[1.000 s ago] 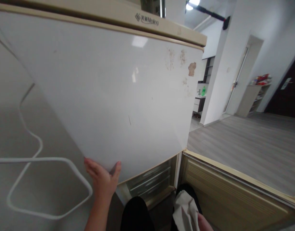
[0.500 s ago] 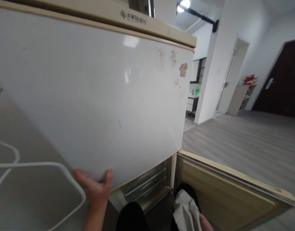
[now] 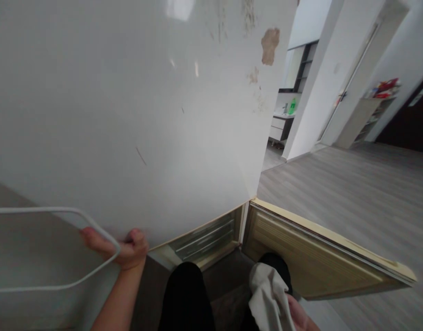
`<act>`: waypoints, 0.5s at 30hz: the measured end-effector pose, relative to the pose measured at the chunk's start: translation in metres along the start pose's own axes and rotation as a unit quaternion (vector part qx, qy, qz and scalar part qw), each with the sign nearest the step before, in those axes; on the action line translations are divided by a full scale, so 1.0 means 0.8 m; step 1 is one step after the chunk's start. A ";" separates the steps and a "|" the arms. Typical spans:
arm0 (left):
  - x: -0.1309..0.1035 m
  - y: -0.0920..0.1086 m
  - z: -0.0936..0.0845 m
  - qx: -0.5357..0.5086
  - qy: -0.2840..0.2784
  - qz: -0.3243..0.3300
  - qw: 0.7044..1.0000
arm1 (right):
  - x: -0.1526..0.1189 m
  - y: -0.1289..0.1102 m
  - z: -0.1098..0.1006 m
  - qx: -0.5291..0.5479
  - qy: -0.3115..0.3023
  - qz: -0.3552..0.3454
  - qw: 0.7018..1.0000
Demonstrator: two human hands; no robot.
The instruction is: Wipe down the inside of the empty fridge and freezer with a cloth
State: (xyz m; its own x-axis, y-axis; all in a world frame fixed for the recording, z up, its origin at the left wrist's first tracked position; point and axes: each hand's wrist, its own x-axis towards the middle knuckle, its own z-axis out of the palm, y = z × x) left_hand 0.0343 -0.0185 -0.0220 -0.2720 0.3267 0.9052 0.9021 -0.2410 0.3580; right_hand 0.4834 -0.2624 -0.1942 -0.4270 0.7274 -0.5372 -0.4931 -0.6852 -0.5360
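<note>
A white refrigerator door (image 3: 170, 138) with scratches and brown stains fills the upper left of the view. My left hand (image 3: 118, 246) is at its lower left edge, with the fingers curled against that edge and partly hidden. A white cable (image 3: 73, 210) loops across in front of this hand. At the bottom, my right hand (image 3: 298, 312) has its fingers closed on a light grey cloth (image 3: 271, 294) over my right knee. Beside that knee, the lower refrigerator door (image 3: 321, 257) stands open to the right.
Inside the lower compartment (image 3: 207, 241), ridged shelving shows. My dark-clothed knees (image 3: 187, 294) are below it. Grey wood flooring (image 3: 335, 188) stretches right toward a shelf cabinet (image 3: 364, 119) and a dark door (image 3: 411, 119). Further back stands a sink cabinet (image 3: 280, 126) with a green bottle (image 3: 292, 106).
The view has tipped downward, so the top edge with the brand lettering is out of sight. My left hand's fingers have curled in at the door's edge. My right hand keeps the cloth.
</note>
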 end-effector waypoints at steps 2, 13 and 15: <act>0.000 -0.001 0.000 -0.002 -0.005 0.010 1.000 | -0.008 0.008 -0.003 0.016 -0.054 0.036 0.998; -0.012 0.020 -0.018 -0.107 -0.077 -0.011 0.991 | -0.002 0.083 0.051 0.128 0.007 0.051 0.990; -0.025 0.026 -0.029 -0.107 -0.118 -0.020 0.987 | 0.016 0.078 0.064 0.120 0.010 0.044 0.992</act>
State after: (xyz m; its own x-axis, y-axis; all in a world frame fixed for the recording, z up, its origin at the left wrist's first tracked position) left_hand 0.0506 -0.0509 -0.0274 -0.1968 0.5378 0.8198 0.7944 -0.4025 0.4548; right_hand 0.4082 -0.2940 -0.2016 -0.4618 0.6634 -0.5888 -0.6220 -0.7154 -0.3182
